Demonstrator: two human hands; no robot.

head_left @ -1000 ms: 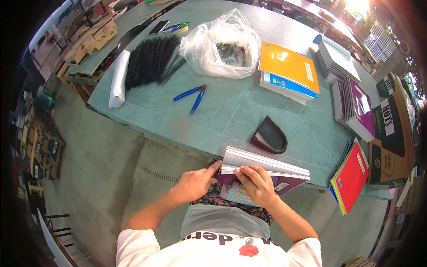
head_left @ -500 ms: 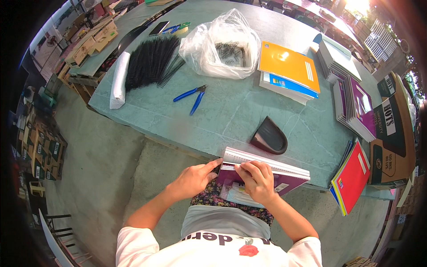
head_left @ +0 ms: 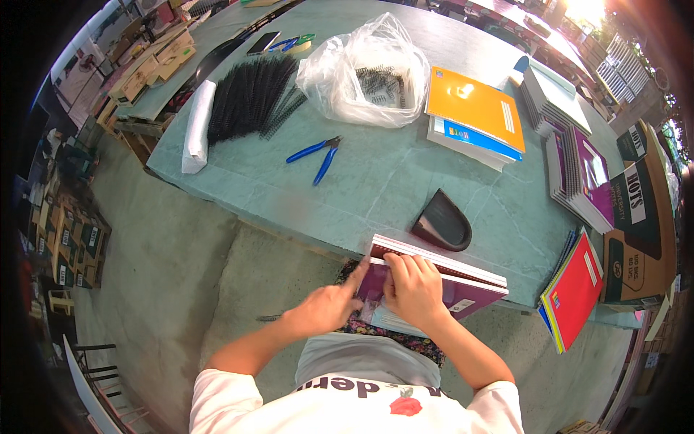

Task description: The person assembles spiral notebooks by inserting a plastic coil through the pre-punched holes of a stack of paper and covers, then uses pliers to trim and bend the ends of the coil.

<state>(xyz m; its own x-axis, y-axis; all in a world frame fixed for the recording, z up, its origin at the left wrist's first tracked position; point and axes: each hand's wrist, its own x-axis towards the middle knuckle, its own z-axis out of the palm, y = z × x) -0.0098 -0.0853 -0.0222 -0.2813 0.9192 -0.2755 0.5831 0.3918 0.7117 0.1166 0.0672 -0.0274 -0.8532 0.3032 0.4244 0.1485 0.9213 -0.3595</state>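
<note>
A purple-covered notebook block (head_left: 468, 294) with punched white pages (head_left: 463, 269) stands on edge above my lap, against the table's near edge. My right hand (head_left: 416, 289) is closed on its top edge, fingers over the pages and thumb on the near cover. At the block's left end is my left hand (head_left: 327, 307), slightly blurred, index finger stretched to the corner and other fingers curled. A thin dark ribbed piece (head_left: 269, 318), like a wire coil, sticks out beyond my left wrist. Whether those fingers hold it is hidden. A clear plastic packet (head_left: 394, 318) lies on my lap.
Past the block sits a black curved holder (head_left: 442, 220). Blue-handled cutters (head_left: 316, 158), black spiral coils (head_left: 249, 98) and a plastic bag of coils (head_left: 361, 72) lie farther back. Orange (head_left: 475, 108), purple (head_left: 578, 177) and red notebooks (head_left: 573, 289) and a carton (head_left: 640, 231) are rightward.
My left hand has drawn slightly down from the block's left corner, and a thin dark piece now shows beside its wrist. A dark-red gap with holes now shows between the page stacks.
</note>
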